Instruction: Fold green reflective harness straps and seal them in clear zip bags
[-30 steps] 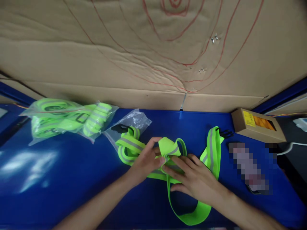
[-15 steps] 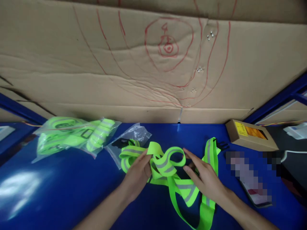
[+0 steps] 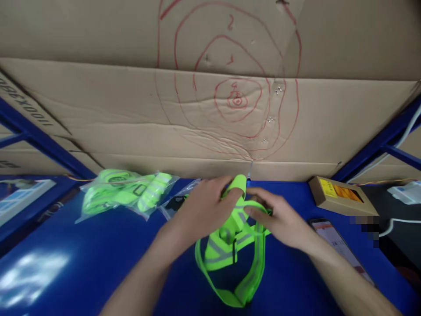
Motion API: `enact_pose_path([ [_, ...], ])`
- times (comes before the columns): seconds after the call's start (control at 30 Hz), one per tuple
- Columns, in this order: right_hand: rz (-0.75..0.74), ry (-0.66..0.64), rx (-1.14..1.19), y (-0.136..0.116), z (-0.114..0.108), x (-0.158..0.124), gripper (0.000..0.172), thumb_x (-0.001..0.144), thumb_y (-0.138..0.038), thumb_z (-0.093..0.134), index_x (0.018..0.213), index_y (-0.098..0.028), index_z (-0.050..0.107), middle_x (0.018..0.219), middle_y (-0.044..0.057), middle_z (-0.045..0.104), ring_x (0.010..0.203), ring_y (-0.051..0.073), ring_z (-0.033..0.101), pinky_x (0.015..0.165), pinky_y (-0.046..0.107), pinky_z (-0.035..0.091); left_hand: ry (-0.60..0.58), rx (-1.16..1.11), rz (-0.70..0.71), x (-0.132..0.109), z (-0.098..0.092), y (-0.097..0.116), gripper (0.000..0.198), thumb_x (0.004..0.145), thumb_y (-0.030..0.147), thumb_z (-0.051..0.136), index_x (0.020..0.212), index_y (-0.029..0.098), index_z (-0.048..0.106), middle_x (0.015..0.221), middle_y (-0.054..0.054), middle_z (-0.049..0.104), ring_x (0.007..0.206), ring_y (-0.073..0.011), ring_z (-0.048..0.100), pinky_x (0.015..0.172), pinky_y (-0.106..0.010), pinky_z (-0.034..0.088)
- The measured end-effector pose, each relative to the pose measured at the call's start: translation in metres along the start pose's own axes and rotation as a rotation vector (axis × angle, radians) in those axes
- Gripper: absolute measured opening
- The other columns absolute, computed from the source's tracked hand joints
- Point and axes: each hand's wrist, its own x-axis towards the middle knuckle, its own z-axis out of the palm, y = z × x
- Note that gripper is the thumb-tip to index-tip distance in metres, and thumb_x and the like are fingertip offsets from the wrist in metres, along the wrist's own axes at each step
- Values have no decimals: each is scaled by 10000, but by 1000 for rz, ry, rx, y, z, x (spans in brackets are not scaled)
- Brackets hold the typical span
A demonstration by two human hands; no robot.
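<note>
A neon-green reflective strap point(image 3: 219, 255) with a grey stripe hangs in loops below my hands, over the blue table point(image 3: 108, 250). My left hand point(image 3: 207, 204) is closed on a folded upper part of it, the thumb lying across the band. Opposite, my right hand point(image 3: 284, 215) pinches another loop between thumb and fingers, some of which are hidden behind the band. A dark slider point(image 3: 234, 251) shows on the strap. Its lowest loop reaches toward the table's near side.
Bagged green straps point(image 3: 121, 193) lie at back left, with another clear bag point(image 3: 169, 210) partly behind my left hand. On the right are a phone point(image 3: 340, 248) and a small cardboard box point(image 3: 345, 196). Cardboard point(image 3: 112, 101) with red rings stands behind, between blue frame bars point(image 3: 49, 140).
My hands have come closer together, the left one moving right and up with the strap. The loose strap has gathered under them. The camera view has tilted up.
</note>
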Motion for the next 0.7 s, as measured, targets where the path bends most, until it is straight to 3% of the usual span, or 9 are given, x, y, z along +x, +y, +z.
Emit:
enact_pose_path([
  [0.07, -63, -37, -160, -14, -24, 11, 302, 975, -393, 628, 1233, -236, 629, 808, -20, 649, 702, 146, 593, 644, 254, 473, -2, -44, 3, 4, -15, 4, 181, 905, 267, 461, 838, 206, 618, 734, 12, 631, 628, -141, 546, 578, -257, 325],
  [0.23, -314, -131, -268, -25, -49, 22, 77, 959, -264, 630, 1016, -230, 591, 1114, 47, 663, 1050, 189, 622, 958, 337, 502, 36, -132, 49, 3, -19, 5, 178, 831, 188, 486, 844, 197, 663, 734, 20, 632, 638, -134, 528, 570, -242, 326],
  [0.3, -305, -219, -113, -23, -41, 27, 207, 944, -291, 669, 1107, -232, 556, 1208, 56, 646, 1111, 186, 625, 981, 336, 513, 69, -190, 60, 2, -13, 8, 160, 815, 188, 491, 804, 192, 650, 690, 30, 581, 625, -125, 490, 551, -237, 309],
  [0.4, -279, -323, 69, -18, -26, 37, 570, 874, -325, 769, 1352, -231, 473, 1373, 76, 593, 1240, 200, 594, 1025, 332, 508, 182, -251, 70, 2, -7, 13, 120, 730, 140, 474, 717, 189, 583, 634, 44, 519, 604, -113, 458, 541, -230, 310],
  [0.43, -271, -322, 91, -17, -23, 39, 578, 874, -328, 770, 1367, -224, 488, 1365, 74, 604, 1243, 204, 593, 1024, 329, 507, 240, -224, 77, 1, -8, 13, 114, 705, 131, 475, 706, 190, 572, 621, 47, 514, 596, -110, 454, 545, -230, 314],
  [0.5, -207, -314, 138, -13, -24, 41, 408, 903, -358, 742, 1252, -197, 602, 1208, 52, 679, 1114, 192, 645, 942, 304, 532, 347, -113, 79, -1, -13, 9, 130, 686, 122, 482, 718, 190, 588, 614, 51, 530, 581, -108, 453, 558, -234, 321],
  [0.57, -117, -299, 280, -10, -33, 39, 299, 920, -430, 720, 1053, -169, 666, 955, 21, 703, 843, 146, 664, 746, 251, 537, 429, -7, 54, -3, -22, 1, 145, 680, 119, 507, 749, 191, 612, 621, 49, 561, 574, -110, 464, 563, -238, 319],
  [0.63, -81, -250, 427, -8, -44, 35, 354, 862, -482, 777, 940, -159, 653, 795, -7, 660, 667, 107, 601, 617, 215, 485, 428, 58, 15, -4, -32, -9, 132, 684, 126, 555, 775, 195, 622, 633, 45, 586, 585, -118, 483, 567, -239, 314],
  [0.7, -112, -183, 470, -8, -52, 32, 388, 779, -453, 859, 915, -164, 639, 768, -18, 637, 647, 98, 575, 607, 207, 468, 339, 121, -1, -3, -39, -18, 62, 721, 171, 629, 776, 199, 618, 631, 43, 587, 593, -123, 479, 566, -242, 294],
])
